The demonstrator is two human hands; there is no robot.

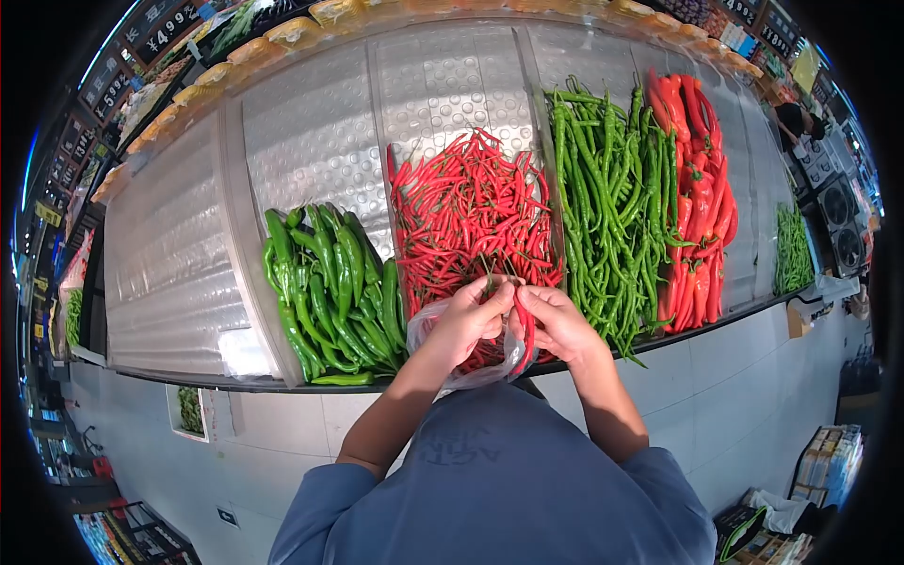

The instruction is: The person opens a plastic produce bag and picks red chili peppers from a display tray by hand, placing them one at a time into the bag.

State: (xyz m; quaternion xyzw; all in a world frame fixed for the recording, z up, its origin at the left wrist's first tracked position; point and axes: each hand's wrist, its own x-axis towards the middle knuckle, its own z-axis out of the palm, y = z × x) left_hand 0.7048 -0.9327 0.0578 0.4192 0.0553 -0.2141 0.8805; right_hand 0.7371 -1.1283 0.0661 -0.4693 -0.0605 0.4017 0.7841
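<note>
Both my hands meet over the front of a heap of thin red chili peppers. My left hand is closed in a pinch, with thin dark stems showing at its fingertips; what lies inside the fingers is partly hidden. My right hand pinches a long red chili pepper, which hangs down between the hands. A clear plastic bag sags under and around my left hand, at the front edge of the display. Red shows through the bag; whether the chilies are inside or behind it I cannot tell.
Thick green peppers lie left of the chilies. Long thin green peppers and large red peppers lie to the right. Upright dividers separate the sections. A white crate stands on the floor. Another person is at far right.
</note>
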